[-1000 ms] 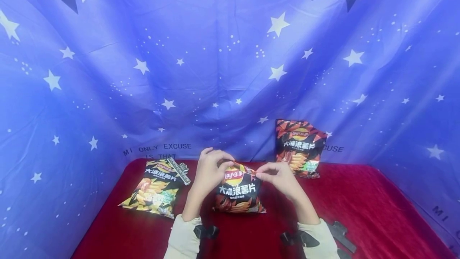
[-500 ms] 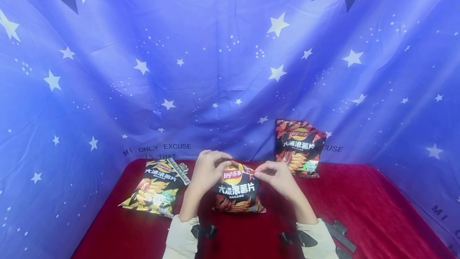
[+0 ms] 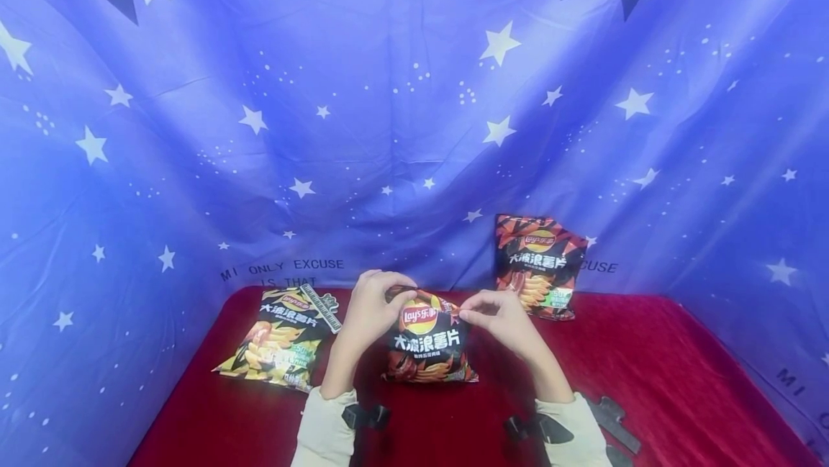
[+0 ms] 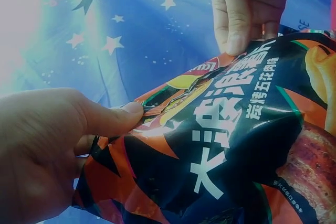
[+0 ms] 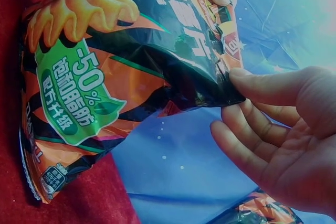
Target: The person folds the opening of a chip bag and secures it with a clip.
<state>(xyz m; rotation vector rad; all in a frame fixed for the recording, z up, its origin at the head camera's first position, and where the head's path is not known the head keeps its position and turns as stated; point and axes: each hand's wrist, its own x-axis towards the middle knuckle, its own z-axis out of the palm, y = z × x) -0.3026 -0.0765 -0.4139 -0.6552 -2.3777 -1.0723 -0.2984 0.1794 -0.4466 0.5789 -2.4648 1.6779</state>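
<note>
A black-and-red Lay's potato chip bag (image 3: 427,345) stands on the red cloth between the hands. My left hand (image 3: 370,316) pinches its upper left side, thumb on the front face and other fingers behind. With thumb and fingers my right hand (image 3: 501,317) pinches the upper right corner. The bag's top edge is folded over, which shows as creased film by the logo in the left wrist view. In the right wrist view, the right thumb (image 5: 262,83) lies on the front film near the corner, and the little-finger side of the hand is spread away from the bag.
A yellow-and-black chip bag (image 3: 278,345) lies at left, with a keyboard-patterned strip (image 3: 322,309) at its upper right corner. Another red chip bag (image 3: 537,265) stands at back right. A dark grey flat piece (image 3: 615,424) lies beside the right sleeve. A starry blue curtain (image 3: 388,129) hangs behind.
Both hands keep their pinch on the bag, with only slight shifts. The left hand has moved slightly left and down. The other bags stay put.
</note>
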